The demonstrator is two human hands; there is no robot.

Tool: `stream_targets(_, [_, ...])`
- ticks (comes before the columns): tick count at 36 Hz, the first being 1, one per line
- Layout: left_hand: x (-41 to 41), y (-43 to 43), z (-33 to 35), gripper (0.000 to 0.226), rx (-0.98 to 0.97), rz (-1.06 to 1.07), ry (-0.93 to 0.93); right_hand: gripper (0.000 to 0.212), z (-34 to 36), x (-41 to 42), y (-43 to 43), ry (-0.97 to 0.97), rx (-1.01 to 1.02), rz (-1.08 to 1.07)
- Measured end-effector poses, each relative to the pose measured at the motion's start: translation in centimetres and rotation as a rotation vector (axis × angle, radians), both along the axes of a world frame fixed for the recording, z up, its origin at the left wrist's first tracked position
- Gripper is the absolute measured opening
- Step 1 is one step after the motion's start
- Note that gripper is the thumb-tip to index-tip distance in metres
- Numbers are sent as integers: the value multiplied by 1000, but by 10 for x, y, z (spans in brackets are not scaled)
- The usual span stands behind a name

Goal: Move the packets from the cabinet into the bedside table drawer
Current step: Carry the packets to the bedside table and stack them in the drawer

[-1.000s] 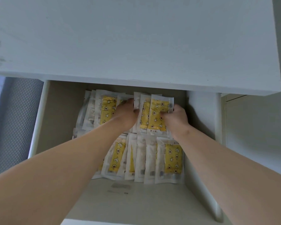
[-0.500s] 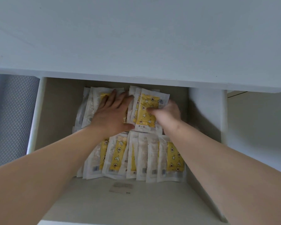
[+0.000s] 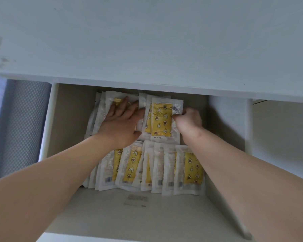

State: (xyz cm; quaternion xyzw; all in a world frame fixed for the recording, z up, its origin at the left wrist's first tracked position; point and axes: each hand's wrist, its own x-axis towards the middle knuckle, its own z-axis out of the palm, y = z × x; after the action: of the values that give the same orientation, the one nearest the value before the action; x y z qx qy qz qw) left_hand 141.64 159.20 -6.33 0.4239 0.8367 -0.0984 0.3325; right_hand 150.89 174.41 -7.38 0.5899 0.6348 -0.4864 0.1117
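Note:
The bedside table drawer (image 3: 72,119) is pulled out and holds two rows of white packets with yellow patterned inserts. My left hand (image 3: 121,123) lies flat with spread fingers on the back row's left packets (image 3: 101,109). My right hand (image 3: 189,121) pinches the right edge of the top back-row packet (image 3: 162,119), which lies flat at the right end of that row. The front row of packets (image 3: 147,168) overlaps like tiles across the drawer's middle.
The white tabletop (image 3: 147,41) overhangs the back of the drawer. A small label (image 3: 136,199) sticks to the drawer floor in front of the packets. A grey-blue textured mattress side (image 3: 19,123) stands at the left. A white wall panel (image 3: 283,137) is at the right.
My left hand went from curled beside the packet to flat on the back row's left packets. My right hand stayed pinching the top packet's right edge, which settled flatter.

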Motion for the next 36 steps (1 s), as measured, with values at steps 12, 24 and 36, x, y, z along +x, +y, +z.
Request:
stream_targets(12, [-13, 46, -3, 88, 234, 191, -67, 28, 0, 13, 7, 149, -69, -88])
stream_targets(24, [-13, 49, -11, 88, 181, 103, -59, 25, -3, 17, 7, 80, -72, -35])
stream_targets(36, [-28, 40, -2, 80, 181, 148, -79, 16, -4, 4, -5, 112, -103, -74])
